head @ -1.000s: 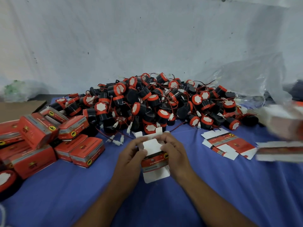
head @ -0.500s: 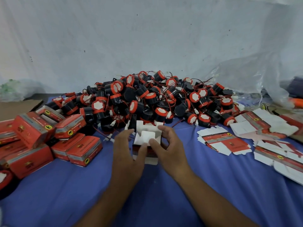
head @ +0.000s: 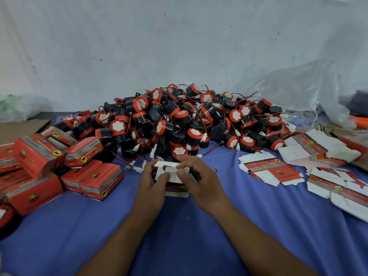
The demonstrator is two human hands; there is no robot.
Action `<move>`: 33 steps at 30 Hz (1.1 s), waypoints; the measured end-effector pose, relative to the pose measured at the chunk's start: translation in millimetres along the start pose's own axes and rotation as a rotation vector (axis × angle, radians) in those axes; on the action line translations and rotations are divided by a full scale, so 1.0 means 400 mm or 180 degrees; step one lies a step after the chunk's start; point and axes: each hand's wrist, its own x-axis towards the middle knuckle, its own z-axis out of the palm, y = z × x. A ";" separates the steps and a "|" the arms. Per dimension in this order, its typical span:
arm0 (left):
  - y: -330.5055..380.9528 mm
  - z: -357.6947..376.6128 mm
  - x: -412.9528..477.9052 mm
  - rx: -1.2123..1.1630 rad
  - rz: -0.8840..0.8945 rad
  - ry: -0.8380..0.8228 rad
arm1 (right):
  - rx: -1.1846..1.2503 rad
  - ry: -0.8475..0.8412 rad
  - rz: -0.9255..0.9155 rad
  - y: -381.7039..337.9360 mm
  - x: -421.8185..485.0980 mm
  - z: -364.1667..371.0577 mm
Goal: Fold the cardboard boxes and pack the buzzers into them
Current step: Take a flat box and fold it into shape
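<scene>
Cardboard box [head: 171, 173], red-printed with white flaps half folded, is at the middle of the blue table [head: 179, 242] just in front of the buzzer pile [head: 179, 124], gripped by the curled fingers of left hand [head: 151, 183] and right hand [head: 202, 183], with folded boxes [head: 99, 181] at left and flat blanks [head: 272, 171] at right.

Print on red boxes [head: 100, 181] too blurred; no legible txt

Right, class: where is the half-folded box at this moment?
In the head view the box is at centre, held between the left hand and the right hand over the blue cloth, just in front of the buzzer pile.
</scene>
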 end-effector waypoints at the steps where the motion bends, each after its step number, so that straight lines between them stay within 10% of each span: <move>1: 0.000 0.001 -0.001 -0.0012 -0.0001 0.0021 | -0.0002 -0.0019 0.0018 -0.001 -0.002 0.002; 14: -0.008 0.009 -0.015 0.1345 0.1082 0.0297 | -0.0435 0.0001 0.0093 0.023 -0.002 0.001; 19: 0.025 0.003 -0.034 0.0737 0.0932 -0.0347 | 0.0706 0.0597 0.0663 0.003 0.017 -0.011; 33: 0.040 -0.018 -0.016 0.0875 0.0989 -0.0437 | -0.0088 -0.0546 0.0037 -0.028 0.003 -0.010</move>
